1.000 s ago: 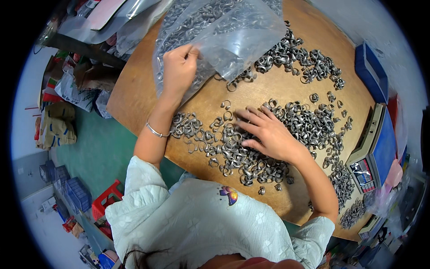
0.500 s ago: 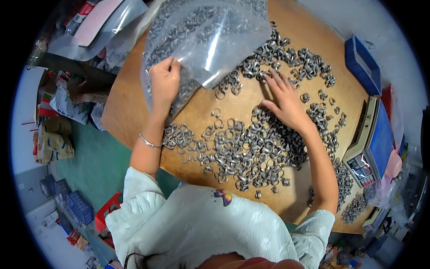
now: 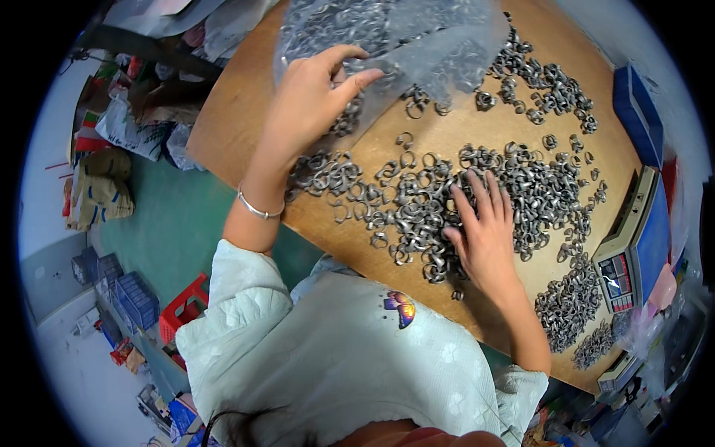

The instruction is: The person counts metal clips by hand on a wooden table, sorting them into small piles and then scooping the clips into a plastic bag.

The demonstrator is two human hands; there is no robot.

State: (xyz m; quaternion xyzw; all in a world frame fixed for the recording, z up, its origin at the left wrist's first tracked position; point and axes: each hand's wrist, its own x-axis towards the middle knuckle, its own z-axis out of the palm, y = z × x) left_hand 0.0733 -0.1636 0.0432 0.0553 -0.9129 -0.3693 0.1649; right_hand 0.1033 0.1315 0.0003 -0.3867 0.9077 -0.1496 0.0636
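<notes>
Many grey metal rings lie loose on the brown wooden table [image 3: 238, 141], the biggest pile of rings [image 3: 417, 216] spread over its near middle. My right hand [image 3: 485, 235] rests palm down on this pile, fingers spread, gripping nothing visible. At the far side lies a clear plastic bag [image 3: 454, 45] with more rings inside and under it. My left hand [image 3: 316, 100] is over the bag's near left edge, thumb and forefinger apart. A bracelet [image 3: 259, 208] circles my left wrist.
A scale [image 3: 618, 276] with a keypad and a blue tray [image 3: 639, 115] stand along the table's right side. Smaller heaps of rings [image 3: 570, 302] lie by the scale. Left of the table, a red stool [image 3: 182, 305] stands on the green floor [image 3: 156, 201].
My left hand has loosened its pinch on the bag's edge, and its fingers have parted. My right hand has come from the far rings back onto the near pile. The whole view has shifted.
</notes>
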